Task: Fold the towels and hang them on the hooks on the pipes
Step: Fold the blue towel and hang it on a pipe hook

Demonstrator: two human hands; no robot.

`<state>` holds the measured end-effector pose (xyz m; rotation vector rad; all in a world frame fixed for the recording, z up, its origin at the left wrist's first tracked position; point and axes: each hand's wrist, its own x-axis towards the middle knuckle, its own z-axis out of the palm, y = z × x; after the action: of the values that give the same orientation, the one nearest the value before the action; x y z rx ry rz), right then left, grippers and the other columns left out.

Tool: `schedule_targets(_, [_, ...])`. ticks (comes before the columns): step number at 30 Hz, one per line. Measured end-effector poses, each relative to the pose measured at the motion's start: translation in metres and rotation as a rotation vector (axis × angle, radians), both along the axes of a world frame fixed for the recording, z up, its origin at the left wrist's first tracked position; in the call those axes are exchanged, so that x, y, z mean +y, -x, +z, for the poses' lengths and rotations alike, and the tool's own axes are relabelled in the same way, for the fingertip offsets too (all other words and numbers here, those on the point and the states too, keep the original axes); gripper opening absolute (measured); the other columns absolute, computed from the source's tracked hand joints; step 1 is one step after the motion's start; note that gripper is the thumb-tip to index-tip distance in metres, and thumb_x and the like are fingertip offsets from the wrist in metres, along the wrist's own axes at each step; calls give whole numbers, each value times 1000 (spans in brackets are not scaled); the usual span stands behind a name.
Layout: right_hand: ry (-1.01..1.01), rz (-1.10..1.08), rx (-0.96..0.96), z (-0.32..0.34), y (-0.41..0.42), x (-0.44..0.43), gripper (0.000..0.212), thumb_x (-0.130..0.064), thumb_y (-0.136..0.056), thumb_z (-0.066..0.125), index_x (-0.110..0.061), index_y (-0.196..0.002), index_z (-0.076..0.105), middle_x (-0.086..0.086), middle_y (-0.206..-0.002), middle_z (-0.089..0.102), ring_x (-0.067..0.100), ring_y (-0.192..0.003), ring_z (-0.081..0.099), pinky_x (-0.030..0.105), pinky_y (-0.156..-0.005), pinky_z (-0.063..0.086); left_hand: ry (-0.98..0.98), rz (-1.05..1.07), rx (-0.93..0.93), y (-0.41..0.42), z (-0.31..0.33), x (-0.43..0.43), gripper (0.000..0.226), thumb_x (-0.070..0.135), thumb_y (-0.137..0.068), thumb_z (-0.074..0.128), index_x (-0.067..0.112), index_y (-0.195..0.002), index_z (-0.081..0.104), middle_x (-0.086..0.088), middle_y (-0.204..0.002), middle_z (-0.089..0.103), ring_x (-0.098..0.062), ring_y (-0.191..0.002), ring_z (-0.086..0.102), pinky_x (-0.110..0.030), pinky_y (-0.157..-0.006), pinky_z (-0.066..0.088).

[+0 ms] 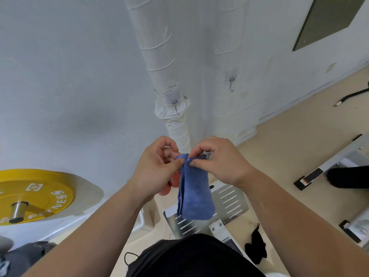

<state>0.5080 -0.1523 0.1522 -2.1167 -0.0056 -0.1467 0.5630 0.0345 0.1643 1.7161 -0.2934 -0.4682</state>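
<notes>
Sitting far left, a yellow weight plate (34, 196) | left hand (157, 166) pinching the top edge of the folded blue towel (194, 194) — it hangs in mid-air | right hand (221, 162) pinching close beside | hook (231, 84) on right pipe (227, 47) above.

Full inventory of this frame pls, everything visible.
towel: 1, blue, folded, held up in front of the pipes
pipes: 2, white wrapped, upright against the wall
hooks: 2, metal, one on each pipe, both bare
weight plate: 1, yellow, lower left, on a bar
slotted metal plate: 1, silver, floor under the towel
black cloth: 1, black, floor, lower right
red object: 1, red, just left of the towel, mostly hidden
left hand: 1, pinches the towel's top edge
right hand: 1, pinches the towel's top edge
</notes>
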Motion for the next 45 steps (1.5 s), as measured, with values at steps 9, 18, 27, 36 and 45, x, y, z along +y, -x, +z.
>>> schedule_targets(9, [61,21,-85,3,-5,5,31,-18,-71,84,-26,-71,54,-10,-73,56,7,-76,52,22,-66,41,-148,-224,-199,-3,6,-3,17,22,-84,73,19,-95,61,-24,-85,64,-51,-68,60,-68,-52,52])
schedule_targets(18, [101,55,-62,-13,-7,-15,16,-30,-85,78,-28,-98,68,-12,-84,66,2,-92,54,14,-76,40,-125,-263,-223,-22,3,7,23,-5,-80,66,14,-92,68,-19,-87,70,-22,-77,65,-42,-73,55])
schedule_targets(27, [259,122,86,-23,-15,-54,16,-34,-87,74,-30,-79,61,-10,-113,57,11,-110,54,30,-98,43,-187,-314,-217,-49,20,19,42,-20,-90,47,15,-92,69,8,-88,70,-9,-86,65,-22,-80,54])
schedule_targets(36, [68,134,77,-4,-23,-61,14,-17,-97,60,-26,-89,54,3,-82,65,27,-78,58,34,-71,48,-314,-334,-253,-66,29,23,54,-17,-87,42,26,-87,76,10,-90,71,-8,-86,63,-18,-75,49])
schedule_targets(45, [38,195,81,-22,-18,-40,6,-20,-88,76,-23,-87,71,-6,-86,66,7,-80,64,32,-80,55,-209,-203,-330,-71,31,19,50,-18,-82,40,17,-85,76,13,-89,71,-4,-88,65,-11,-76,47])
